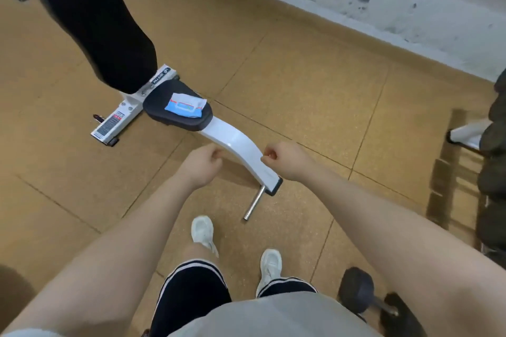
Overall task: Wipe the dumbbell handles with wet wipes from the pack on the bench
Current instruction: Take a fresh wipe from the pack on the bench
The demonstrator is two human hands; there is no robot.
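Hovering, left hand curled (empty); right hand likewise.

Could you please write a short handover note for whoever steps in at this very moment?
Left hand and right hand: both curled in loose fists, holding nothing, out in front above the bench frame.
Wet wipes pack: lying on the bench seat, apparently closed.
Dumbbell: on the floor at the person's right; more dark weights on the rack at the right edge.
Done: nothing visible.
Left: pull a wipe, wipe the handles.
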